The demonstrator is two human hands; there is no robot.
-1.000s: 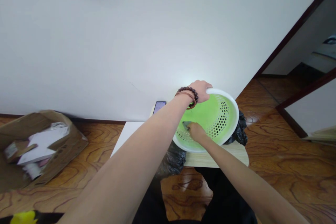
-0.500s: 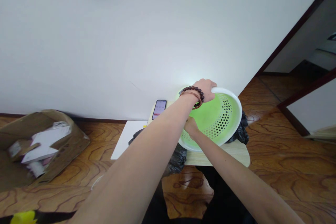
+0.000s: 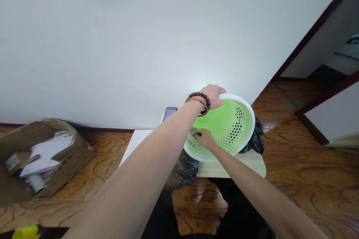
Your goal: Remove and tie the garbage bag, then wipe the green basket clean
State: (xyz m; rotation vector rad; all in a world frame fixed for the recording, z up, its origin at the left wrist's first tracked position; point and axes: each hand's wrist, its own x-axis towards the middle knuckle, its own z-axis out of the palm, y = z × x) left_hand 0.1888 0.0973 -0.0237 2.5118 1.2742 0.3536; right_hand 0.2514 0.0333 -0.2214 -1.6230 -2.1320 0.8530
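Observation:
A round green basket (image 3: 248, 119) with a white rim and rows of holes tilts above a small pale wooden table. My left hand (image 3: 213, 96), with beaded and copper-coloured bracelets on the wrist, grips its far rim. Inside the basket, at its left side, my right hand (image 3: 204, 138) is closed around a small greyish thing that is too small to name. My left forearm hides part of the basket's left edge.
Black plastic bags lie left (image 3: 182, 170) and right (image 3: 256, 138) of the basket on the table (image 3: 249, 162). A phone (image 3: 169, 112) rests by the wall. An open cardboard box (image 3: 71, 157) with packaging stands on the floor at left.
The basket and my left hand have shifted slightly left. My right hand has moved a little down inside the basket, and the small greyish thing now shows at its fingers.

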